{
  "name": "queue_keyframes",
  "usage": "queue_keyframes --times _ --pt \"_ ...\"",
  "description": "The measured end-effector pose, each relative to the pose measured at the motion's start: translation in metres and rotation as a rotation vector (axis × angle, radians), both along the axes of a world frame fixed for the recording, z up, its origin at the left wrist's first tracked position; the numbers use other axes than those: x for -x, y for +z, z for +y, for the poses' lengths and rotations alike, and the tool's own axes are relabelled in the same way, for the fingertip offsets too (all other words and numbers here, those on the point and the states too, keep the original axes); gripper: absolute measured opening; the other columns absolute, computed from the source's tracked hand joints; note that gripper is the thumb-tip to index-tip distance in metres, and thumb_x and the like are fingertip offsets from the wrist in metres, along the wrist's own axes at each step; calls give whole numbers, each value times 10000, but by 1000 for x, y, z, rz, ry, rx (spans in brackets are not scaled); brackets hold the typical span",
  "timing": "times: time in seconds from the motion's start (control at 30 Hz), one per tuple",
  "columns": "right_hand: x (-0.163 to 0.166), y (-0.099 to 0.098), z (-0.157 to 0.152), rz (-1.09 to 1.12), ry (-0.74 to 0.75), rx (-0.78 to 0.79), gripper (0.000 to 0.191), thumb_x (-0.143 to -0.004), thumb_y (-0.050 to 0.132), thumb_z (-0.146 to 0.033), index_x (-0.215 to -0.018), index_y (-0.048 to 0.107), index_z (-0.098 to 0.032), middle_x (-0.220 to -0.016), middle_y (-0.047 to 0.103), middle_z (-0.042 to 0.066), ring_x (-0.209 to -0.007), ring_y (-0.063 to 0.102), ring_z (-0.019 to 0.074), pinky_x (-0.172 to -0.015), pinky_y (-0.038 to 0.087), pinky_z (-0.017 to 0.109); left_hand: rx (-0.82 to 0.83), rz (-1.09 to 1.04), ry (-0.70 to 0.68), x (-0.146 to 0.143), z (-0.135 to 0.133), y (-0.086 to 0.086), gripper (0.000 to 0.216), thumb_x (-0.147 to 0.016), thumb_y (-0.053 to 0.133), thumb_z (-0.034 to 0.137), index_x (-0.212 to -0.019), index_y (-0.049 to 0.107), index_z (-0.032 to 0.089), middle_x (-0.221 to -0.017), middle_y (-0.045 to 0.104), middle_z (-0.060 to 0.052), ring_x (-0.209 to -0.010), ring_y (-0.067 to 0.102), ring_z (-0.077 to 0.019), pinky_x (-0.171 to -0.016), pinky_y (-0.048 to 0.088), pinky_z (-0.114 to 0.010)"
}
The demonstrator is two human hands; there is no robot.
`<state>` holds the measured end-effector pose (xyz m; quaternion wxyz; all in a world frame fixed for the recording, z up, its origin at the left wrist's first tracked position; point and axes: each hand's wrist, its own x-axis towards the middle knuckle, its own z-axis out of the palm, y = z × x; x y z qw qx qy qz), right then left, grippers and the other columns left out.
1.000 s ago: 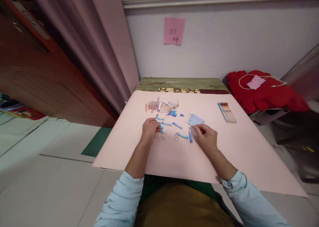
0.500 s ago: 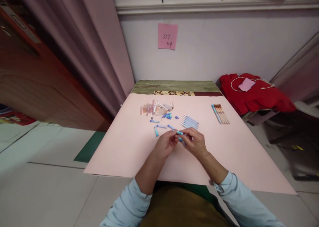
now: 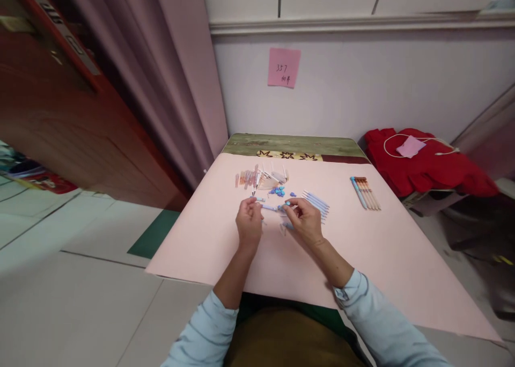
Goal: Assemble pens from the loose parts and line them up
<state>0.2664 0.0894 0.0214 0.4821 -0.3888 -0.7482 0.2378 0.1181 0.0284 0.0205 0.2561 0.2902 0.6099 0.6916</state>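
My right hand (image 3: pixel 306 219) pinches a small blue pen part (image 3: pixel 287 203) between thumb and fingertips, low over the table. To its left, my left hand (image 3: pixel 248 225) is closed with its fingers curled, its tips beside a short blue pen barrel (image 3: pixel 260 199); whatever those fingers hold, if anything, is hidden. Between the hands lies another light blue barrel (image 3: pixel 269 207). Beyond them is a pile of small blue pen pieces (image 3: pixel 277 191), with one loose blue piece (image 3: pixel 293 194) at its right. Several slim pale blue pen tubes (image 3: pixel 316 202) lie side by side past my right hand.
Clear and pinkish strips (image 3: pixel 247 178) and white refills with dark tips (image 3: pixel 261 176) lie at the back left. A row of pens, one blue and several brown-topped (image 3: pixel 365 192), is at the right. Pink paper (image 3: pixel 193 249) covers the table. Red cloth (image 3: pixel 418 163) lies beyond the right edge.
My hands were together on a light blue pen piece; now they are apart, the left one further left and forward by the loose barrels. The view has shifted slightly.
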Motion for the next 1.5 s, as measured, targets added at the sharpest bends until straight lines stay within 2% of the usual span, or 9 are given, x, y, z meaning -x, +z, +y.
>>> queue_keyframes --times 0.13,0.3,0.5,0.7,0.93,1.13,1.27,1.4,1.5 --pt "7 -8 -1 -144 -8 -21 164 -857 630 -359 -890 713 -221 -761 665 1 -625 572 127 -624 422 247 5 158 143 19 -2 -19 196 -817 582 288 -981 591 180 -788 654 -23 -616 593 -117 -570 459 -225" --pt "6 -12 -2 -198 -35 -19 167 -870 621 -356 -911 717 -225 -714 655 -2 -658 596 137 -630 411 248 49 150 116 19 -1 -28 188 -802 604 287 -965 610 191 -772 647 -14 -624 592 -127 -590 467 -229" --pt "5 -9 -5 -214 -24 -60 212 -884 615 -410 -881 711 -221 -697 663 12 -640 603 147 -606 410 252 43 247 54 15 -7 -23 155 -817 622 266 -959 661 217 -827 676 -30 -741 628 -150 -696 496 -243" --pt "2 -5 -7 -198 -39 -77 197 -874 637 -399 -867 711 -216 -674 646 3 -624 589 135 -592 407 245 78 319 43 16 -10 -24 147 -842 612 280 -964 676 227 -822 669 -28 -733 610 -155 -715 483 -253" --pt "-3 1 -8 79 -103 -7 212 -857 646 -395 -893 707 -195 -687 612 0 -526 475 107 -560 420 253 94 408 42 12 -11 -18 138 -819 625 220 -940 687 236 -860 658 -33 -740 580 -158 -758 466 -263" --pt "-4 -3 -6 223 -119 118 227 -834 669 -402 -898 701 -187 -635 555 -22 -504 437 100 -524 399 246 55 237 -80 7 -12 -12 139 -799 655 223 -930 701 229 -833 642 -37 -725 582 -151 -717 483 -246" --pt "-5 -6 -5 324 -67 251 268 -826 671 -434 -888 683 -174 -564 474 -50 -472 393 92 -467 352 228 -6 192 -84 3 -15 -4 127 -762 694 208 -884 724 233 -843 645 -35 -705 563 -141 -722 470 -237" --pt "-3 -8 -10 248 17 274 282 -816 676 -458 -865 690 -180 -520 447 -63 -460 372 92 -456 343 225 -5 151 -188 -2 -19 7 154 -703 750 177 -842 748 242 -829 660 -37 -685 536 -140 -711 464 -232" --pt "1 -8 -16 207 71 267 283 -805 691 -465 -847 688 -185 -544 503 -48 -482 417 97 -482 383 228 21 89 -291 -7 -22 10 229 -646 795 147 -849 752 245 -844 684 -44 -681 542 -137 -692 467 -222"
